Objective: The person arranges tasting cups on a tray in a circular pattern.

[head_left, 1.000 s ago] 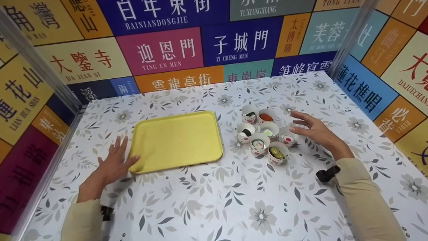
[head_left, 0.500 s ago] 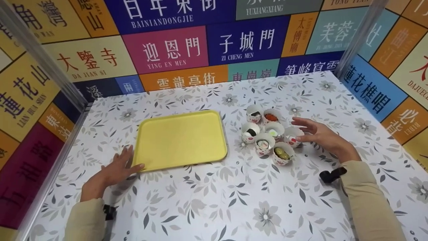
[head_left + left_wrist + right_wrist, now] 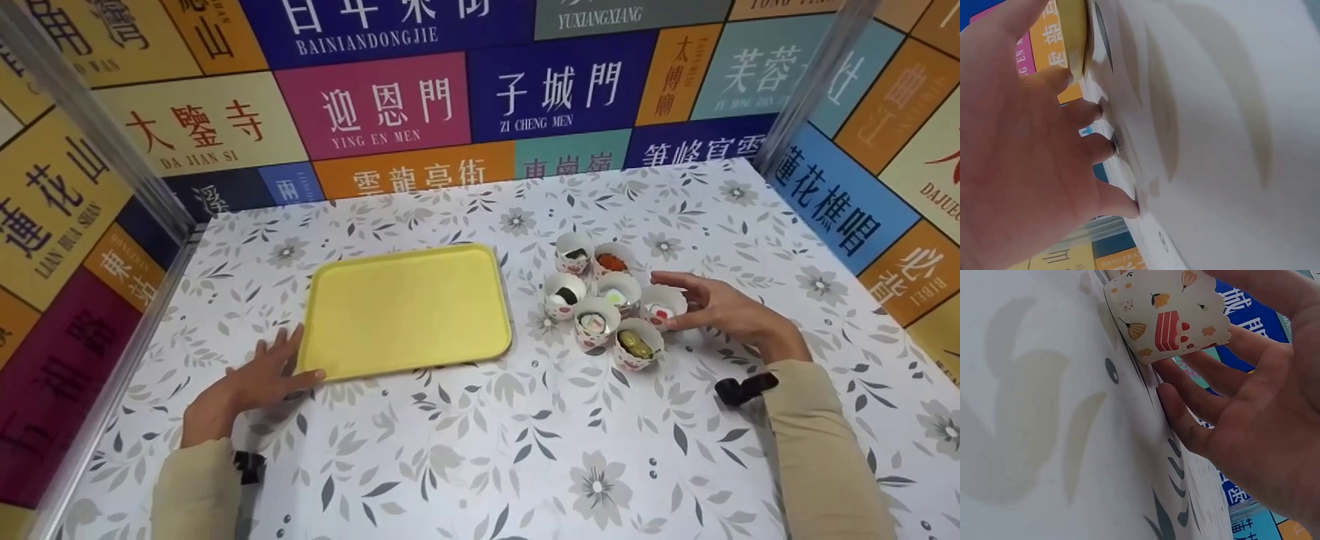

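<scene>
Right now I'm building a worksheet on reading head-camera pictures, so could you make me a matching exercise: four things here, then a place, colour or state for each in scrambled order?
Things
1. Serving tray
2. Left hand
3. Right hand
4. Paper cup nearest the person

Descriptions
A. At the rightmost paper cup
B. Contains green pieces
C. Yellow, with a raised rim
D. At the tray's near left corner

Pairs: 1-C, 2-D, 3-A, 4-B
</scene>
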`<action>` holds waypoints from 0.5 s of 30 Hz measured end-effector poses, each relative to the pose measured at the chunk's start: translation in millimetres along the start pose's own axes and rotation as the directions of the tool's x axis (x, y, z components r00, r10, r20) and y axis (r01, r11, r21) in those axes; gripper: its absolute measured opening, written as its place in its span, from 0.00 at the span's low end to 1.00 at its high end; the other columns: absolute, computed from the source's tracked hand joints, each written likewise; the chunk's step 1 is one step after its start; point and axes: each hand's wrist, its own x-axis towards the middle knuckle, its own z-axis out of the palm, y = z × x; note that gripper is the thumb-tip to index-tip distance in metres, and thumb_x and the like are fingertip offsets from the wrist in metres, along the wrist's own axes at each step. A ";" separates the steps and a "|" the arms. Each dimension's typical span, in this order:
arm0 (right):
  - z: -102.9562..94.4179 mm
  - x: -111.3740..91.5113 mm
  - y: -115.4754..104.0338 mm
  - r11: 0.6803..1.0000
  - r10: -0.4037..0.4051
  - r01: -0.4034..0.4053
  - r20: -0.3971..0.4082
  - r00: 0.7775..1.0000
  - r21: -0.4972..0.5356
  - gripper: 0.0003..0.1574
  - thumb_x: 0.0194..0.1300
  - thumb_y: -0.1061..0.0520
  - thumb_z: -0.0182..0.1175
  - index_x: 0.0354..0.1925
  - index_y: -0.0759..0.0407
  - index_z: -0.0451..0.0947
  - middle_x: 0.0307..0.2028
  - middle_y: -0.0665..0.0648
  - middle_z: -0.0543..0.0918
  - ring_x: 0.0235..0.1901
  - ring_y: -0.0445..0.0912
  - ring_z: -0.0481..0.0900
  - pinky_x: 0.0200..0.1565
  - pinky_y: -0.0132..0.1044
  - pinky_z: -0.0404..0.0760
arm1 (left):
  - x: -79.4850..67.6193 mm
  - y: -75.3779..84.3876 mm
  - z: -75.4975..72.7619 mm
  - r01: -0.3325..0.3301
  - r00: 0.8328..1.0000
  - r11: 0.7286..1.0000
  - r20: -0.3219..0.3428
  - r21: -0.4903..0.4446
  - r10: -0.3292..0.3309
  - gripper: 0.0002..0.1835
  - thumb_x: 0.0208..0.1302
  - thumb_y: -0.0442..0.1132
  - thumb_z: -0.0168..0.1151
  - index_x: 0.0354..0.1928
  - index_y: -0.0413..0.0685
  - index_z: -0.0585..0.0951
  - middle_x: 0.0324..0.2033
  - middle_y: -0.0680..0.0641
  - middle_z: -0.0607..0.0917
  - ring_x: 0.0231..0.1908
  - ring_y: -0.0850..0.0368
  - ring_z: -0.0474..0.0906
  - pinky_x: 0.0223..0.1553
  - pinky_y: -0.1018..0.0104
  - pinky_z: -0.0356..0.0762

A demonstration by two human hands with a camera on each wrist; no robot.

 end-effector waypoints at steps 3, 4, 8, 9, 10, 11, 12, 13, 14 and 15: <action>-1.6 1.4 0.4 1.000 -0.013 0.013 0.005 1.000 -0.020 0.53 0.61 0.53 0.71 0.77 0.51 0.57 0.78 0.67 0.54 0.76 0.73 0.45 0.71 0.74 0.47 | -0.2 0.8 -3.7 -0.005 1.000 0.998 0.026 -0.055 0.006 0.59 0.63 0.67 0.60 0.80 0.56 0.34 0.78 0.35 0.28 0.74 0.27 0.17 0.64 0.18 0.22; -1.5 2.2 0.0 1.000 -0.012 0.013 0.005 1.000 -0.026 0.52 0.61 0.52 0.71 0.77 0.51 0.57 0.78 0.67 0.54 0.76 0.73 0.45 0.71 0.74 0.47 | -0.7 0.6 -5.2 -0.001 0.999 0.997 0.035 -0.074 0.004 0.59 0.63 0.66 0.62 0.80 0.58 0.34 0.78 0.36 0.27 0.74 0.28 0.16 0.66 0.19 0.22; 0.6 8.1 -2.3 1.000 -0.004 0.004 0.014 1.000 -0.017 0.52 0.60 0.50 0.72 0.77 0.48 0.58 0.78 0.67 0.54 0.77 0.71 0.45 0.71 0.73 0.48 | -4.1 -1.3 -11.1 0.034 0.998 0.993 0.054 -0.109 -0.028 0.60 0.61 0.65 0.65 0.80 0.62 0.35 0.78 0.38 0.25 0.74 0.30 0.13 0.66 0.21 0.20; 1.1 9.2 -2.9 1.000 -0.001 0.001 0.013 1.000 -0.012 0.52 0.60 0.50 0.72 0.77 0.48 0.58 0.78 0.67 0.54 0.77 0.71 0.45 0.72 0.72 0.47 | -4.4 -1.6 -11.8 0.043 0.998 0.992 0.058 -0.115 -0.036 0.60 0.60 0.65 0.66 0.80 0.62 0.35 0.78 0.38 0.25 0.73 0.30 0.12 0.66 0.21 0.19; 1.3 9.7 -3.7 1.000 0.002 -0.002 0.011 1.000 -0.011 0.53 0.60 0.50 0.72 0.77 0.49 0.58 0.78 0.67 0.54 0.77 0.71 0.45 0.72 0.72 0.47 | -4.6 -1.8 -11.8 0.053 0.997 0.992 0.061 -0.118 -0.046 0.60 0.60 0.66 0.66 0.80 0.63 0.35 0.78 0.39 0.25 0.74 0.31 0.12 0.66 0.21 0.19; 1.0 9.5 -4.4 1.000 0.008 -0.008 0.006 1.000 -0.008 0.53 0.61 0.50 0.72 0.77 0.49 0.58 0.78 0.68 0.54 0.77 0.70 0.45 0.72 0.72 0.47 | -4.5 -1.5 -11.5 0.060 0.997 0.991 0.065 -0.120 -0.052 0.60 0.59 0.66 0.66 0.80 0.64 0.35 0.78 0.40 0.25 0.74 0.31 0.12 0.66 0.21 0.19; 0.3 8.7 -5.0 1.000 0.014 -0.014 -0.001 1.000 -0.006 0.53 0.61 0.50 0.72 0.77 0.50 0.57 0.78 0.68 0.54 0.77 0.70 0.44 0.72 0.73 0.47 | -4.0 -1.1 -10.9 0.056 0.996 0.991 0.070 -0.120 -0.048 0.60 0.59 0.66 0.65 0.80 0.63 0.34 0.78 0.40 0.25 0.74 0.31 0.12 0.66 0.21 0.20; -0.7 7.1 -6.1 1.000 0.027 -0.027 -0.014 1.000 -0.005 0.54 0.61 0.49 0.72 0.78 0.50 0.57 0.78 0.68 0.54 0.77 0.70 0.44 0.72 0.73 0.47 | -3.0 -0.5 -10.0 0.056 0.996 0.991 0.072 -0.124 -0.047 0.60 0.59 0.67 0.65 0.80 0.64 0.34 0.78 0.40 0.25 0.74 0.32 0.12 0.66 0.21 0.20; -2.0 5.7 -7.3 0.999 0.035 -0.035 -0.027 0.999 -0.005 0.54 0.61 0.49 0.72 0.78 0.50 0.56 0.78 0.68 0.54 0.77 0.70 0.45 0.72 0.73 0.48 | -2.1 0.1 -9.3 0.057 0.996 0.990 0.070 -0.128 -0.048 0.60 0.59 0.67 0.65 0.80 0.64 0.35 0.78 0.41 0.25 0.74 0.32 0.12 0.66 0.21 0.20; -3.5 4.8 -8.4 0.999 0.037 -0.037 -0.040 0.999 -0.009 0.54 0.61 0.49 0.71 0.78 0.50 0.56 0.78 0.69 0.54 0.77 0.70 0.45 0.71 0.73 0.48 | -1.4 0.6 -9.0 0.054 0.997 0.990 0.064 -0.130 -0.046 0.60 0.59 0.67 0.65 0.80 0.65 0.35 0.78 0.42 0.25 0.74 0.32 0.12 0.66 0.21 0.21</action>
